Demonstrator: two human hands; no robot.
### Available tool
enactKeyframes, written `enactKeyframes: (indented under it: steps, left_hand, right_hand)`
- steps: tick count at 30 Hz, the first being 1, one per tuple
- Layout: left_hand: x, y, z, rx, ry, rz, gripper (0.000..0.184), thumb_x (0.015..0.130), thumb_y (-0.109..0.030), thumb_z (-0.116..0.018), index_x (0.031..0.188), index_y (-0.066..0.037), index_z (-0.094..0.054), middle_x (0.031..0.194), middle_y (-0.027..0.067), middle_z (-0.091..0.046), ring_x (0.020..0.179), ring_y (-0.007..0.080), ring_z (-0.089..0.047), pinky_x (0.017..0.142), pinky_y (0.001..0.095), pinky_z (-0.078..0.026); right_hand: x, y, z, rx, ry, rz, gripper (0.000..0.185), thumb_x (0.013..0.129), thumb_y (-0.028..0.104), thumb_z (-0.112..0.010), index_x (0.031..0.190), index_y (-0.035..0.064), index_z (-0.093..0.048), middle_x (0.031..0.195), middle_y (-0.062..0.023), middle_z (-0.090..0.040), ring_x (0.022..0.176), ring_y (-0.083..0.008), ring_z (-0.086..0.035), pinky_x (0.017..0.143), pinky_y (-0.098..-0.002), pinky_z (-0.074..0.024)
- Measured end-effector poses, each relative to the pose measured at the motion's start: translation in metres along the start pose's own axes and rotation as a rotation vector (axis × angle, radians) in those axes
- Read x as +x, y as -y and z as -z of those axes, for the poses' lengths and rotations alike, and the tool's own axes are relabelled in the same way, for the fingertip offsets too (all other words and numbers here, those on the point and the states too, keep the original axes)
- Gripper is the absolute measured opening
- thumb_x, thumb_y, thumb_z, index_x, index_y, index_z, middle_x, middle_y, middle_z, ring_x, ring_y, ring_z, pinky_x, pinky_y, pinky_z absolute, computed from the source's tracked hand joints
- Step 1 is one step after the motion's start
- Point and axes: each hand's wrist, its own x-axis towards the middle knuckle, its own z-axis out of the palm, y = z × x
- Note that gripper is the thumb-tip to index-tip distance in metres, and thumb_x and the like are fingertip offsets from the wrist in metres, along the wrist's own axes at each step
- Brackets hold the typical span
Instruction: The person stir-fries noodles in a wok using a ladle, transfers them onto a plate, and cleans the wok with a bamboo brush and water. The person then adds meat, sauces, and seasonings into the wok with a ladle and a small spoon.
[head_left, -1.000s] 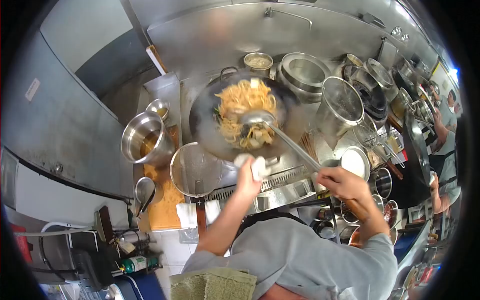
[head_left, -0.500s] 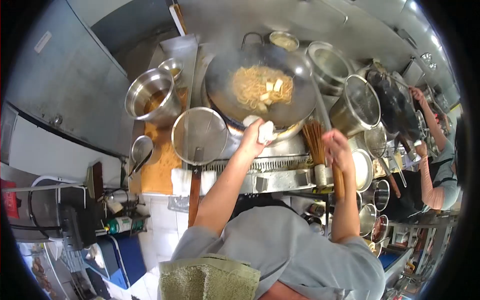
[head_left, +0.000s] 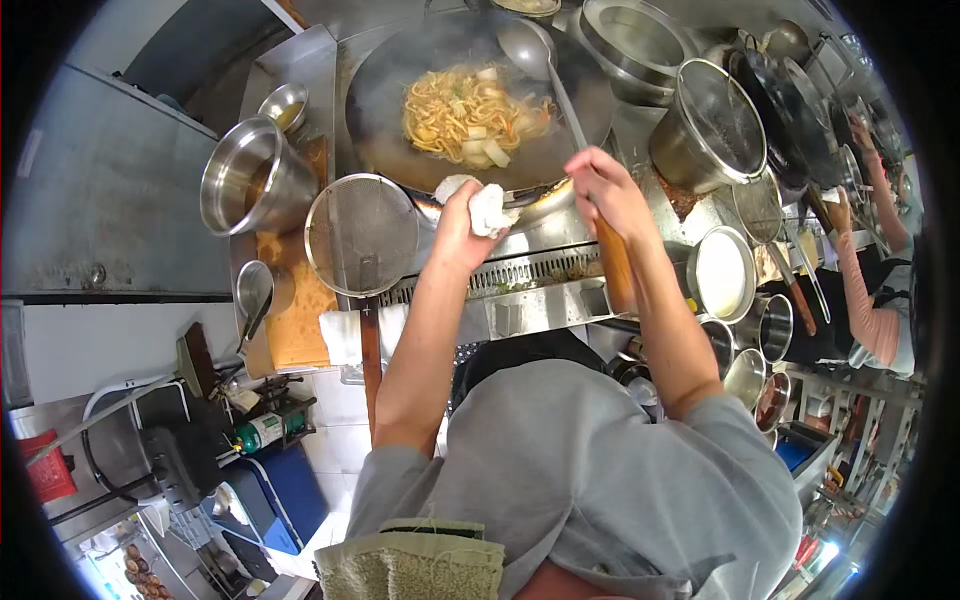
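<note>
My left hand (head_left: 464, 232) is closed around a folded white cloth (head_left: 491, 209) at the wok's near rim, seemingly on its handle, which the cloth mostly covers. The large dark wok (head_left: 378, 112) sits on the stove, holding steaming brown noodles (head_left: 459, 110) with pale cut pieces (head_left: 484, 150) among them. In my right hand (head_left: 613, 192) is a long metal ladle (head_left: 568, 105) with a wooden handle. Its bowl hangs over the far right part of the wok, apart from the noodles.
On the left stand a steel pot (head_left: 243, 180) and a small bowl (head_left: 284, 106), with a round strainer (head_left: 361, 232) nearer me. A strainer-topped pot (head_left: 705, 135) and a white-filled bowl (head_left: 724, 275) are on the right. Another person's arm (head_left: 857, 270) shows at far right.
My right hand has moved left toward the wok, and the ladle now slants over it instead of lying along its right side. The noodles have shifted and spread. The view has also shifted.
</note>
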Motion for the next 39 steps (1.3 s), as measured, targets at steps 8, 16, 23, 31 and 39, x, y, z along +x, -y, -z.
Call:
enactKeyframes:
  steps: [8, 16, 23, 31, 39]
  left_hand:
    - [-0.001, -0.004, 0.004, 0.076, -0.005, -0.02, 0.018, 0.089, -0.032, -0.056, 0.098, -0.016, -0.057, 0.089, 0.0025, -0.063, 0.081, 0.0248, -0.062, 0.054, 0.0375, -0.044]
    - [-0.009, -0.015, -0.016, 0.042, -0.042, 0.034, 0.018, 0.093, -0.024, -0.052, 0.103, -0.01, -0.054, 0.102, 0.0096, -0.059, 0.098, 0.0297, -0.058, 0.08, 0.0464, -0.051]
    - [-0.022, 0.019, -0.02, -0.049, -0.055, -0.055, 0.012, 0.093, -0.019, -0.049, 0.096, -0.009, -0.055, 0.088, 0.0086, -0.062, 0.084, 0.0253, -0.062, 0.066, 0.043, -0.052]
    - [-0.002, 0.012, 0.016, -0.01, 0.146, -0.078, 0.01, 0.091, -0.022, -0.053, 0.096, -0.013, -0.056, 0.091, 0.0061, -0.063, 0.087, 0.026, -0.062, 0.071, 0.0449, -0.052]
    - [-0.071, 0.061, 0.043, -0.029, 0.087, -0.035, 0.013, 0.092, -0.023, -0.049, 0.096, -0.013, -0.056, 0.097, 0.0153, -0.064, 0.086, 0.0328, -0.064, 0.062, 0.0452, -0.052]
  right_hand:
    - [0.056, 0.035, 0.009, -0.695, 0.528, 0.002, 0.01, 0.093, 0.011, -0.048, 0.098, 0.009, -0.057, 0.063, -0.0013, -0.048, 0.049, -0.011, -0.047, 0.046, -0.0285, -0.0397]
    - [-0.1, 0.082, 0.053, -1.387, 0.322, 0.362, 0.011, 0.086, 0.005, -0.057, 0.097, 0.0074, -0.058, 0.08, -0.018, -0.058, 0.078, -0.0392, -0.06, 0.07, -0.046, -0.0476]
    - [-0.16, 0.123, 0.045, -0.725, 0.427, -0.294, 0.013, 0.093, 0.009, -0.052, 0.103, 0.0078, -0.061, 0.071, -0.0032, -0.059, 0.054, -0.0131, -0.058, 0.052, -0.0274, -0.047]
    - [-0.114, 0.011, 0.031, -0.99, 0.299, 0.272, 0.015, 0.093, 0.015, -0.052, 0.099, 0.005, -0.06, 0.078, -0.0144, -0.065, 0.067, -0.0302, -0.064, 0.065, -0.0383, -0.0504]
    - [-0.153, 0.027, -0.014, -0.918, 0.156, 0.175, 0.018, 0.093, 0.019, -0.055, 0.104, 0.0075, -0.062, 0.071, -0.01, -0.063, 0.054, -0.0223, -0.06, 0.056, -0.0359, -0.0471]
